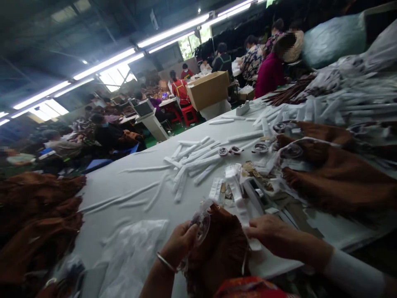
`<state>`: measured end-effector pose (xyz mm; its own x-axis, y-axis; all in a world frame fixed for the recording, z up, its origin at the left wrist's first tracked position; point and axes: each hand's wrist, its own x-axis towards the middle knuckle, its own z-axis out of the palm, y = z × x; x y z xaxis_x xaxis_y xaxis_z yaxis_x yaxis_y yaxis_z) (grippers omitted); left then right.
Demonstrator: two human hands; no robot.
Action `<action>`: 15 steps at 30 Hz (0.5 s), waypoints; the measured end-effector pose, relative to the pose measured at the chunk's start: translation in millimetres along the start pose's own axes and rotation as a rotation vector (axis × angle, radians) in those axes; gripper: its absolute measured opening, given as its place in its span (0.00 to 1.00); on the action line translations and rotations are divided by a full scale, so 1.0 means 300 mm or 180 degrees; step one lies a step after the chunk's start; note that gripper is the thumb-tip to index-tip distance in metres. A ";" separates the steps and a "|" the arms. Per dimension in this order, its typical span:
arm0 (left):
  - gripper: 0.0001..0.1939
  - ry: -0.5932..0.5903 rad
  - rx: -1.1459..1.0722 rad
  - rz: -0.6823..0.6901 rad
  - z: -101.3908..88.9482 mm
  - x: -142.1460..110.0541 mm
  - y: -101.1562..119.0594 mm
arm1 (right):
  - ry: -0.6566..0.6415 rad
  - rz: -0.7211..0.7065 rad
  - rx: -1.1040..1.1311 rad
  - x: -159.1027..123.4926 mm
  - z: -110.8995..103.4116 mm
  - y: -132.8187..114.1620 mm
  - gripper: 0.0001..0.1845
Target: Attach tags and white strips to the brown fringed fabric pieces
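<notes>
A brown fringed garment point(218, 244) lies at the near edge of the white table point(136, 182), between my hands. My left hand point(179, 242) pinches a round clear plastic piece point(202, 225) at the garment's upper left. My right hand point(271, 234) grips a white paper strip point(248, 225) against the garment's right side. A bracelet circles my left wrist.
Several white strips point(192, 159) and small round rings point(260, 147) lie scattered mid-table. Brown garments are heaped at the left point(37, 223) and right point(338, 174). A clear plastic bag point(133, 252) lies near my left arm. Other people sit at tables behind, by a cardboard box point(208, 89).
</notes>
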<state>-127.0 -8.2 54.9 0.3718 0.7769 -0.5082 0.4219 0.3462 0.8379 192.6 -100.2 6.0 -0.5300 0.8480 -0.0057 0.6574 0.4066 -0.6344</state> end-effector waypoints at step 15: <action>0.23 -0.0036 -0.0401 -0.0131 0.007 -0.023 -0.028 | -0.0327 -0.1523 0.1540 0.076 -0.216 -0.324 0.04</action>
<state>-131.3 -17.6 51.0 0.3660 0.7548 -0.5444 0.3301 0.4416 0.8343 151.3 -98.4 117.6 -0.7662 0.5667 0.3028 0.0379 0.5104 -0.8591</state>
